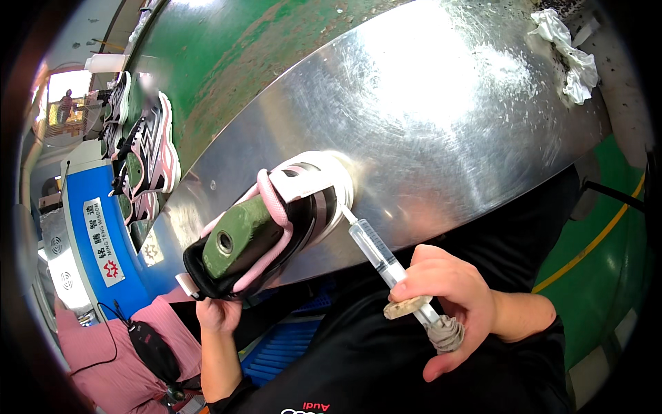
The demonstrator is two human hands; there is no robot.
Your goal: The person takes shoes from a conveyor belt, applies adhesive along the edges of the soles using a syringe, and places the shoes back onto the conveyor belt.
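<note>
A black, pink and white sports shoe (282, 209) lies on the metal table, with a green shoe last (234, 238) filling its opening. At the shoe's heel end, my left hand (218, 314) is closed on the shoe's edge; some of its fingertips are hidden beneath. My right hand (452, 284) grips a clear syringe (374, 247), its fingers around the barrel flange and the thumb by the cloth-wrapped plunger end. Clear liquid shows in the barrel. The syringe's white nozzle points at the white sole edge near the toe and appears to touch it.
The shiny metal table (427, 159) curves across the view. Crumpled white paper (569, 58) lies at its far right. Several similar shoes (148, 152) stand at the left, near a blue machine panel (107, 228). A person in a pink top (103, 352) is at lower left, beside a blue stool (279, 352).
</note>
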